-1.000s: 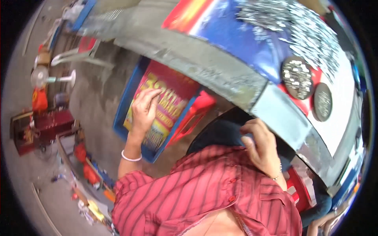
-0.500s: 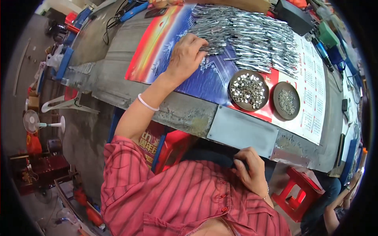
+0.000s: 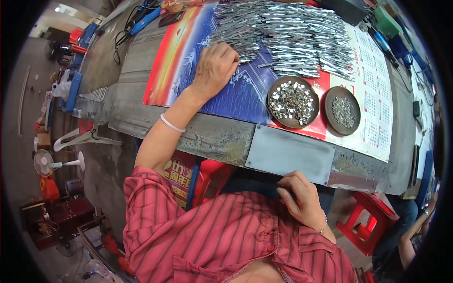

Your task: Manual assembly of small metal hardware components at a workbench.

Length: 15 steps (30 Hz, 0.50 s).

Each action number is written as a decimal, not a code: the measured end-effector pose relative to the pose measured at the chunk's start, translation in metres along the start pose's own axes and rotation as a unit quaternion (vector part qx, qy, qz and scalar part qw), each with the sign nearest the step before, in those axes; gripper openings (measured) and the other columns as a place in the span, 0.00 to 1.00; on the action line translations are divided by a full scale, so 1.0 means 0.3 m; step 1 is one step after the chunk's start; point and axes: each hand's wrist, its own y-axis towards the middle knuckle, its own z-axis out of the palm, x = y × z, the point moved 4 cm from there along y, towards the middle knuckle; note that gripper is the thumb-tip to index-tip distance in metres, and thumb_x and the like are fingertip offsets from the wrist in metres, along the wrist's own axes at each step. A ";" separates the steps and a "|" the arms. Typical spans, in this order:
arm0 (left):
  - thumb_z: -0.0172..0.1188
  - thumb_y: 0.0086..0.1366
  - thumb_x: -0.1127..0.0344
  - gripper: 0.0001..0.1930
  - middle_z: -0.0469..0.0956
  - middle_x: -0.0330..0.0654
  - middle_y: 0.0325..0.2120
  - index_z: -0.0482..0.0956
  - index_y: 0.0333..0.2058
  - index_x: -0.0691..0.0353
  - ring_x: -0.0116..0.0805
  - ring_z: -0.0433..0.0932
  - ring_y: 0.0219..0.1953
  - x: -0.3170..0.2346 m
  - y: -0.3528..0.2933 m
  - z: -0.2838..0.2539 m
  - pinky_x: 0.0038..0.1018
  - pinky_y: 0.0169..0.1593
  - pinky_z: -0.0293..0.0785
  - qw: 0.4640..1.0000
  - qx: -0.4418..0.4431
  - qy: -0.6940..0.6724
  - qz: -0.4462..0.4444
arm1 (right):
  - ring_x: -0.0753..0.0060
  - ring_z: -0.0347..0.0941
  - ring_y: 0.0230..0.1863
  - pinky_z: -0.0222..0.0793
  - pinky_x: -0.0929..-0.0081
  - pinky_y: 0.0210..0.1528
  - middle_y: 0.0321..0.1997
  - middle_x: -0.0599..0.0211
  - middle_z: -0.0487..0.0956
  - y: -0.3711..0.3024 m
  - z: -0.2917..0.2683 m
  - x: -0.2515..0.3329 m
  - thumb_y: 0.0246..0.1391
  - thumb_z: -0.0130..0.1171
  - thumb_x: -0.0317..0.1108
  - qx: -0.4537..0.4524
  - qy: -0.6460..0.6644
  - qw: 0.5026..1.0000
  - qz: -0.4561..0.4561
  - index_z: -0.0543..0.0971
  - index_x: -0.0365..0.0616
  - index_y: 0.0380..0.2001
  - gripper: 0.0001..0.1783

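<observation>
My left hand (image 3: 214, 69) is at the near left edge of a wide pile of thin, shiny metal strips (image 3: 302, 35). Its fingers are curled downward and closed, with the tips hidden, so what they may hold cannot be made out. Over by my lap, just off the table's front edge, my right hand (image 3: 303, 198) rests with its fingers loosely curled in and nothing seen in them. A brown round dish (image 3: 278, 120) of small, shiny, flat round pieces stands in front of the pile. To its right, a second brown dish (image 3: 330, 111) contains finer silvery pieces.
Under the pile lies a colourful printed sheet (image 3: 163, 70) on the worn grey table (image 3: 222, 132). A grey plate (image 3: 290, 153) is fixed at the front edge. A blue-handled tool (image 3: 145, 21) with a dark cable lies far left. A red stool (image 3: 365, 221) stands at right.
My left hand's fingers, which were more spread at the pile's edge, are now curled in, and the hand has drawn slightly closer. My right hand stays by my lap. The whole view has shifted slightly.
</observation>
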 end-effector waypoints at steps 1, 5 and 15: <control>0.63 0.52 0.70 0.08 0.71 0.40 0.29 0.73 0.30 0.59 0.40 0.72 0.36 0.002 -0.007 0.003 0.34 0.37 0.63 1.000 0.002 -0.003 0.001 | 0.56 0.73 0.30 0.70 0.68 0.30 0.32 0.58 0.73 0.000 0.000 0.002 0.50 0.59 0.26 0.009 0.007 1.000 0.009 0.75 0.38 0.32 0.06; 0.63 0.54 0.67 0.10 0.73 0.39 0.31 0.73 0.34 0.58 0.40 0.72 0.37 0.003 -0.019 0.003 0.34 0.38 0.63 1.000 0.016 -0.018 -0.006 | 0.56 0.73 0.30 0.70 0.67 0.31 0.32 0.58 0.73 0.002 -0.003 0.014 0.50 0.59 0.26 0.025 -0.001 1.000 0.012 0.75 0.39 0.32 0.06; 0.64 0.52 0.69 0.08 0.73 0.39 0.29 0.73 0.30 0.58 0.40 0.73 0.35 0.016 -0.079 -0.046 0.34 0.39 0.65 0.997 -0.036 -0.069 -0.024 | 0.54 0.73 0.30 0.70 0.66 0.31 0.33 0.57 0.72 -0.002 0.010 0.017 0.50 0.59 0.26 0.030 -0.018 0.999 0.009 0.74 0.38 0.32 0.06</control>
